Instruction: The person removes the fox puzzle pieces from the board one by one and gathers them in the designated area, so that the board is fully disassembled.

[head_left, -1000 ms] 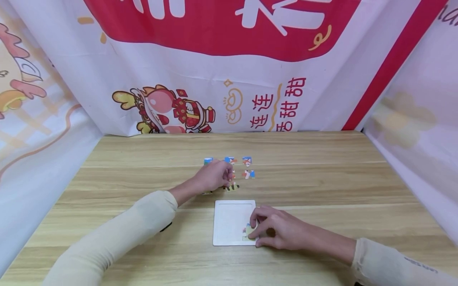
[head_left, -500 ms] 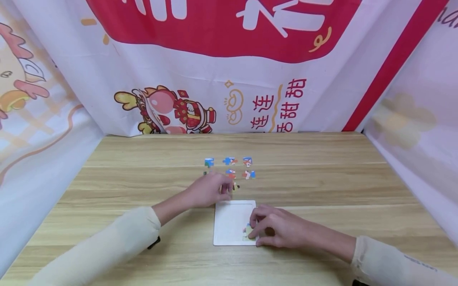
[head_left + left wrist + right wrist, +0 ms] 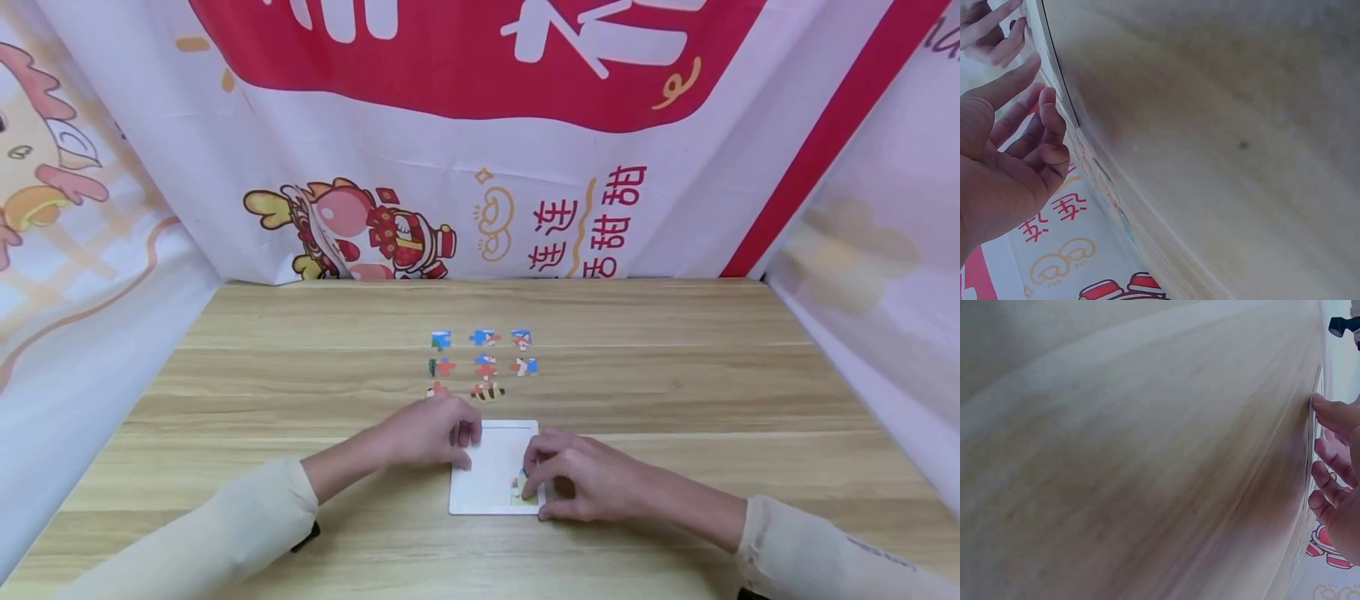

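So here's what my feed shows: both hands are down on the white puzzle tray (image 3: 487, 492), which lies flat on the wooden counter (image 3: 675, 400) right in front of the person. The right hand (image 3: 573, 482) has its fingers curled over the one placed piece (image 3: 519, 487) in the tray's near right corner, fingertips on it, looks to me like it's pressing the piece down so it seats in the frame. Whether it actually pinches the piece or just pushes on it, I can't tell from the head view, and the right wrist view only shows bent fingers (image 3: 1335, 462) against the tray's edge.

The left hand (image 3: 435, 432) sits on the tray's far left corner, fingers loosely bent with nothing in them; the left wrist view shows the same (image 3: 1016, 156). My guess is it's steadying the tray so it doesn't slide.

The tray itself is a thin square board with a raised rim, mostly bare white inside. The loose pieces (image 3: 483, 364) are laid out just beyond it in neat rows, small and colourful, blue and red mostly, each apart from the next, probably so they're easy to pick one at a time. A printed banner (image 3: 480, 133) hangs behind the counter
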A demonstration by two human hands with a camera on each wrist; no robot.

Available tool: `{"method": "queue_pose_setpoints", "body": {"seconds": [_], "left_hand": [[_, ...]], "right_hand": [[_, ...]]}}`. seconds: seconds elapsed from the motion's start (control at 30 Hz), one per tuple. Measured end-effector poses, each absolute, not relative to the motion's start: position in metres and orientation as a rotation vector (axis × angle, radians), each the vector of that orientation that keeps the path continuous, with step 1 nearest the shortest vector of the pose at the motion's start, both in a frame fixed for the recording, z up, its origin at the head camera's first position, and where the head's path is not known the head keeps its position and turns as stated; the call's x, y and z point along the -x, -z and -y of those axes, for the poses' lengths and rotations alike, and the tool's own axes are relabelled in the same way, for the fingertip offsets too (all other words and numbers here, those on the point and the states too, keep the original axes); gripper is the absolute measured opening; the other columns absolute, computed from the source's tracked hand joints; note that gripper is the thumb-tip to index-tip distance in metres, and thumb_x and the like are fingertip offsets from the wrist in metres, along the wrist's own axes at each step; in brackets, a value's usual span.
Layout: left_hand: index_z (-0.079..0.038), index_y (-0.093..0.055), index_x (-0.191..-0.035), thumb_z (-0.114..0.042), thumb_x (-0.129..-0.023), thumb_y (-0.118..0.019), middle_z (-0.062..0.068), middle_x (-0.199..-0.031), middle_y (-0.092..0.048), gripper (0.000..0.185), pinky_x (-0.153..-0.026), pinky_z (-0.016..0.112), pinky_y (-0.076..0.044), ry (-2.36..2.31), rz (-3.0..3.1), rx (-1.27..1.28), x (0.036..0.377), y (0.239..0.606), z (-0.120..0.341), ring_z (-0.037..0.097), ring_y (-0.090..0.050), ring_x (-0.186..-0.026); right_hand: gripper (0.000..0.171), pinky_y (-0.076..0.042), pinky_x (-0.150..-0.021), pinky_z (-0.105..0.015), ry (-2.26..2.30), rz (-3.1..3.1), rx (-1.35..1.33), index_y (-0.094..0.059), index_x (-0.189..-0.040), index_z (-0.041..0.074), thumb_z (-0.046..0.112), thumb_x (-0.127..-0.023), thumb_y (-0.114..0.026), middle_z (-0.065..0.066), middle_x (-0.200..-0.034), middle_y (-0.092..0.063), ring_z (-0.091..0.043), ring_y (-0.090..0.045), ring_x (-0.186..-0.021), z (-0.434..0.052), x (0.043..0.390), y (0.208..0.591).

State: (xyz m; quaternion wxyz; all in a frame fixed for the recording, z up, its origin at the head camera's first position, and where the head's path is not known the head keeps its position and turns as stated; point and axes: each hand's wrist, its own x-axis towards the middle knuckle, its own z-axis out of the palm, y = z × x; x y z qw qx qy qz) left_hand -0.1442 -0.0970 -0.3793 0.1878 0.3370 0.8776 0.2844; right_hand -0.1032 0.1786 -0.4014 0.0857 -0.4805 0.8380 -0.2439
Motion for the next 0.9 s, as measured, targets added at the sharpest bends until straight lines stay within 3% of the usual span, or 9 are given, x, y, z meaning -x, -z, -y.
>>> {"method": "queue_pose_setpoints", "body": {"seconds": [0.27, 0.6, 0.8, 0.9], "left_hand": [[-0.010, -0.069, -0.084, -0.005, -0.077, -0.090, -0.002, -0.076, -0.060, 0.022, -0.066, 0.023, -0.047, -0.809, -2.460, -0.954, 0.140, 0.381, 0.098, 0.010, -0.053, -0.072], [-0.010, -0.072, -0.088, -0.007, -0.077, -0.091, -0.003, -0.077, -0.060, 0.022, -0.066, 0.024, -0.048, -0.832, -2.467, -0.932, 0.137, 0.385, 0.099, 0.012, -0.054, -0.072], [-0.009, -0.073, -0.089, -0.006, -0.078, -0.090, -0.002, -0.076, -0.061, 0.021, -0.066, 0.024, -0.047, -0.856, -2.463, -0.916, 0.137, 0.387, 0.099, 0.011, -0.053, -0.071], [-0.009, -0.073, -0.091, -0.007, -0.078, -0.091, -0.002, -0.077, -0.061, 0.022, -0.065, 0.024, -0.047, -0.872, -2.456, -0.902, 0.138, 0.389, 0.099, 0.011, -0.052, -0.070]], "right_hand": [[0.016, -0.050, -0.084, -0.021, 0.718, -2.497, 1.411, -0.080, -0.100, 0.023, 0.027, -0.086, -0.086, 0.011, -0.109, -0.061, -0.004, -0.051, -0.099, -0.177, 0.103, 0.400], [0.034, -0.052, -0.101, -0.036, 0.707, -2.523, 1.299, -0.076, -0.122, 0.018, 0.026, -0.090, -0.083, 0.011, -0.113, -0.064, -0.005, -0.056, -0.108, -0.173, 0.101, 0.398], [0.028, -0.053, -0.098, -0.037, 0.707, -2.531, 1.304, -0.077, -0.118, 0.016, 0.023, -0.092, -0.081, 0.010, -0.109, -0.064, -0.005, -0.055, -0.103, -0.169, 0.101, 0.398], [0.026, -0.050, -0.106, -0.043, 0.713, -2.526, 1.284, -0.078, -0.116, 0.017, 0.022, -0.091, -0.082, 0.011, -0.106, -0.064, -0.003, -0.055, -0.102, -0.168, 0.102, 0.398]]}}
